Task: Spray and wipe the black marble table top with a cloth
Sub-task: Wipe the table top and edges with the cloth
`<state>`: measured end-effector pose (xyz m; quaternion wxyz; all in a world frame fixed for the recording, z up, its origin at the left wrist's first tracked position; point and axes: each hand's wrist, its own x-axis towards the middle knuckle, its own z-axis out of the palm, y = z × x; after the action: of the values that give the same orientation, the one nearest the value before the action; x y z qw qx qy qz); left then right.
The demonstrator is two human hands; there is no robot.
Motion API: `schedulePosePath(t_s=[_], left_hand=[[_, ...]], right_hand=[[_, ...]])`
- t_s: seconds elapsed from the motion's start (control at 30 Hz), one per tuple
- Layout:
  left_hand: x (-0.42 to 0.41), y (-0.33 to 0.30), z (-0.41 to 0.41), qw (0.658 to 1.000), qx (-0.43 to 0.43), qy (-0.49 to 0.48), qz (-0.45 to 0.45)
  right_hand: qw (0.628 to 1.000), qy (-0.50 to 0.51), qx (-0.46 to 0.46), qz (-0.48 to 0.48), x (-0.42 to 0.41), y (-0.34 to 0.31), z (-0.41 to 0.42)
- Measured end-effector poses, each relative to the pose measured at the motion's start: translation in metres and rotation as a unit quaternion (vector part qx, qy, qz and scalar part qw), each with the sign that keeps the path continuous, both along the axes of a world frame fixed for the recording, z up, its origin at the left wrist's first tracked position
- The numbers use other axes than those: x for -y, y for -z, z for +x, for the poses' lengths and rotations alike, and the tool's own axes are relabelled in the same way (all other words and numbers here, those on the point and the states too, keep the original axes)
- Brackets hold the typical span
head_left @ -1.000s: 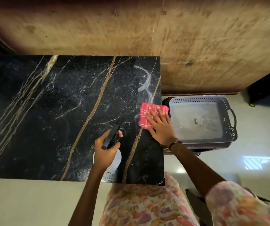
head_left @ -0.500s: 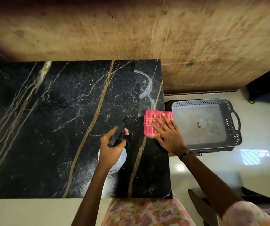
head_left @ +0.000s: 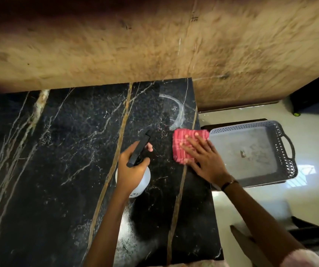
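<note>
The head view looks down on a black marble table (head_left: 58,170) crossed by white and gold veins, its far edge set against a tan mottled wall (head_left: 154,45).

The left hand (head_left: 130,168) grips a spray bottle (head_left: 143,180) over the right half of the table. Its fingers curl round the neck under the black spray head (head_left: 139,149), which points away from the person and a little to the right, and one fingertip shows past the head at the trigger. The bottle's white round body shows below the hand; whether it stands on the marble or is held just above it cannot be told.

The right hand (head_left: 204,157) lies flat on a folded red checked cloth (head_left: 181,145), fingers straight and spread, pressing it onto the table near the right edge. The cloth's right end reaches the edge, just beside the basket. A pale curved smear (head_left: 179,112) marks the marble just beyond the cloth. A dark band (head_left: 229,183) circles the right wrist.

Off the right edge of the table, lower down, sits a grey plastic basket (head_left: 287,157) with perforated walls and a loop handle on its right side. A small dark speck lies on its floor. Pale glossy floor (head_left: 308,189) lies around it, with a bright reflected patch beside the basket.
</note>
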<state>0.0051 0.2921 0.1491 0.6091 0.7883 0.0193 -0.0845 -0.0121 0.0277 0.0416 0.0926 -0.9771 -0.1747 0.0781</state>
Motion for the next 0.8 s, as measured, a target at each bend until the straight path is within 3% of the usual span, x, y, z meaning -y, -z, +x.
schedulePosePath(t_s=[0.2, 0.3, 0.43, 0.6, 0.7, 0.8], left_hand=[[0.0, -0.002, 0.035, 1.0, 0.007, 0.012, -0.01], [0.002, 0.0, 0.052, 1.0, 0.013, 0.019, -0.001], [0.003, 0.005, 0.074, 1.0, 0.024, 0.02, 0.0], [0.003, 0.009, 0.095, 0.999, 0.041, 0.022, -0.011], [0.0, 0.009, 0.104, 0.998, 0.053, 0.021, -0.006], [-0.002, 0.009, 0.112, 0.997, 0.072, 0.017, 0.002]], right_hand=[[0.996, 0.093, -0.007, 0.011, -0.053, 0.001, 0.109], [0.999, 0.039, -0.001, 0.002, -0.076, 0.003, 0.111], [0.998, -0.059, 0.014, -0.017, -0.033, 0.005, 0.086], [0.998, 0.06, 0.01, -0.004, -0.002, 0.001, 0.134], [0.992, 0.128, -0.002, 0.018, -0.03, 0.0, 0.185], [0.992, 0.127, -0.008, 0.02, -0.066, 0.002, 0.207]])
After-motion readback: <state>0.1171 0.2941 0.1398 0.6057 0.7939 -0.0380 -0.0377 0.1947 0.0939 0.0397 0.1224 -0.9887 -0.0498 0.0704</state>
